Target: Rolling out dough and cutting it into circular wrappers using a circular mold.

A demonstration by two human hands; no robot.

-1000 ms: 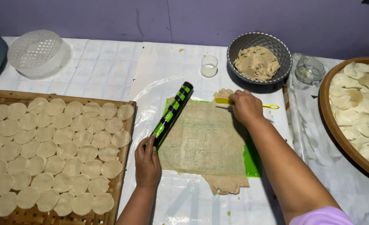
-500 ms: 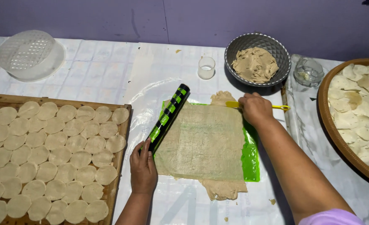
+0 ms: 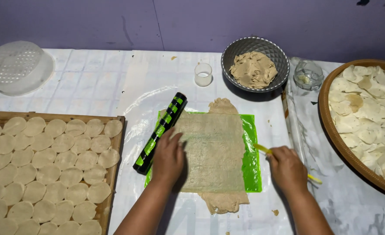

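Dough (image 3: 214,152), rolled into a thin beige sheet, lies in the middle of the frame on a bright green plastic mat (image 3: 251,161), with ragged ends spilling past the mat's upper and lower edges. Over its left edge rests the left hand (image 3: 168,156), palm down, fingers close together and pressed flat on the sheet. Just left of that hand, touching the mat's side, a black rolling pin with green bands (image 3: 160,132) lies slanted from lower left to upper right.

At the mat's right edge the right hand (image 3: 288,169) is curled around a thin yellow tool (image 3: 262,149), fingers closed on it; one yellow end points at the dough, the other sticks out behind the hand toward the lower right.

Above, in the upper middle, a grey bowl (image 3: 271,45) holds a lump of the same dough, with a small clear cup (image 3: 203,74) to its left and a small glass (image 3: 308,74) to its right. A round woven basket (image 3: 331,126) of pale round pieces fills the right edge. At lower left a wooden tray (image 3: 116,143) carries rows of cut dough discs (image 3: 49,169), and a white perforated plastic container (image 3: 18,67) sits upside down in the upper left. Everything stands on a white plastic-covered table (image 3: 92,82).
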